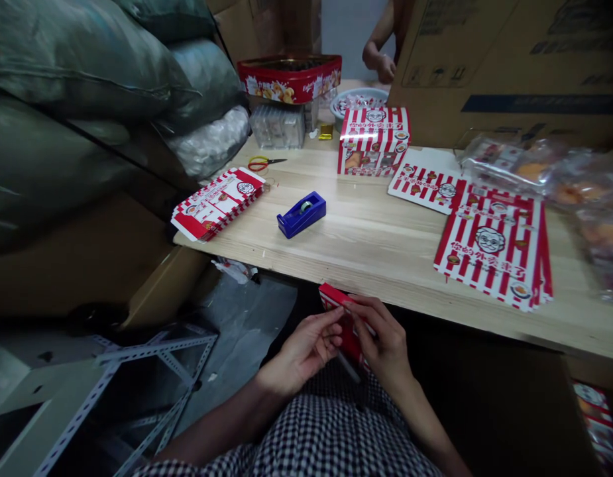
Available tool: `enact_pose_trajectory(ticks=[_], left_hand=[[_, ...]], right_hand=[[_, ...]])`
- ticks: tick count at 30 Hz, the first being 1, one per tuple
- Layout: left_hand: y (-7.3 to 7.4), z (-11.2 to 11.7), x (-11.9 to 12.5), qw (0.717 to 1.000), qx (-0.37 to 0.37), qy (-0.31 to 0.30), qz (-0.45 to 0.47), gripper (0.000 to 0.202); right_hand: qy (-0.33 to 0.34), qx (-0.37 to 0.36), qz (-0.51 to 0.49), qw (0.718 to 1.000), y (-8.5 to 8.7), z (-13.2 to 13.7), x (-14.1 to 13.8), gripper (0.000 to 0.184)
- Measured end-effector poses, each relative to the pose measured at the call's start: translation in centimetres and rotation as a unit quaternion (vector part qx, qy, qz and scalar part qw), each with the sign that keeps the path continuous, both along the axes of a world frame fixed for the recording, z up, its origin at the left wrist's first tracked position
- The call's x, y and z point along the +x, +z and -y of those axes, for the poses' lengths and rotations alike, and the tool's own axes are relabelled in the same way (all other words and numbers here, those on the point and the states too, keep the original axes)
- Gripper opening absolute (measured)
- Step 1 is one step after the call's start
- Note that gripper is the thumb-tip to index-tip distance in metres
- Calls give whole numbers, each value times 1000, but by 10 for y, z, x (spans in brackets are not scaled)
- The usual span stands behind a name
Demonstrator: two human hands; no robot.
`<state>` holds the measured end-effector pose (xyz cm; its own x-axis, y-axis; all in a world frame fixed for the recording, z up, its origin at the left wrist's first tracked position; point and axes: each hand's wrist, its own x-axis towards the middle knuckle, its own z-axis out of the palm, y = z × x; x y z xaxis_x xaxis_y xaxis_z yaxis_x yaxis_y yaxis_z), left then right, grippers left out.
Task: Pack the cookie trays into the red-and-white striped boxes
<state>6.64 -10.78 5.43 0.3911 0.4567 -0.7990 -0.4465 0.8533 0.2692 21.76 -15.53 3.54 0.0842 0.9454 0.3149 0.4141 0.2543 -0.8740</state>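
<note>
Below the table's front edge, over my lap, is a small red cardboard box, partly hidden by my fingers. My left hand is closed in a pinch at the box's left side, thumb and forefinger meeting near its upper part; what lies between those fingertips is too small to make out. From the other side my right hand curls its fingers onto the box, fingertips almost touching the left ones. On the table ahead stands a blue tape dispenser with a roll in it.
Flat striped cartons lie right, a carton stack left. Behind are yellow-handled scissors, an assembled striped box, a red tin and a bowl. Packaged food sits far right. Another person's hand shows behind.
</note>
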Motion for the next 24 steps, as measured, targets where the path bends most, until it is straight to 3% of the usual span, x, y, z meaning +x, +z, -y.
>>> enact_pose_trajectory(ticks=[3, 7, 10, 12, 14, 15, 17, 19, 21, 24], left_hand=[[1, -3, 0, 999, -30, 11, 35, 11], [-5, -3, -7, 976, -142, 74, 146, 16], [-14, 5, -15, 977, -159, 91, 110, 16], [-14, 7, -20, 994, -69, 77, 18, 9], [-5, 0, -21, 982, 145, 69, -102, 9], [3, -7, -21, 945, 275, 61, -164, 15], [21, -25, -16, 827, 495, 19, -266, 24], [35, -42, -8, 723, 615, -49, -312, 28], [41, -54, 0, 672, 665, -120, -304, 35], [32, -59, 9, 652, 677, -186, -286, 46]], right_hand=[[2, -3, -2, 1000, -1, 1, 0, 34], [-30, 7, 5, 1000, 5, -2, 5, 30], [-93, 18, -10, 995, 15, -8, 18, 24], [-116, 8, -46, 992, 22, -12, 30, 20], [-112, -19, -94, 989, 27, -15, 39, 17], [-102, -35, -117, 987, 29, -17, 42, 16], [-79, -66, -154, 983, 29, -19, 43, 16], [-58, -80, -173, 980, 27, -21, 40, 16], [-45, -82, -179, 979, 24, -22, 35, 16], [-46, -89, -176, 979, 20, -21, 30, 17]])
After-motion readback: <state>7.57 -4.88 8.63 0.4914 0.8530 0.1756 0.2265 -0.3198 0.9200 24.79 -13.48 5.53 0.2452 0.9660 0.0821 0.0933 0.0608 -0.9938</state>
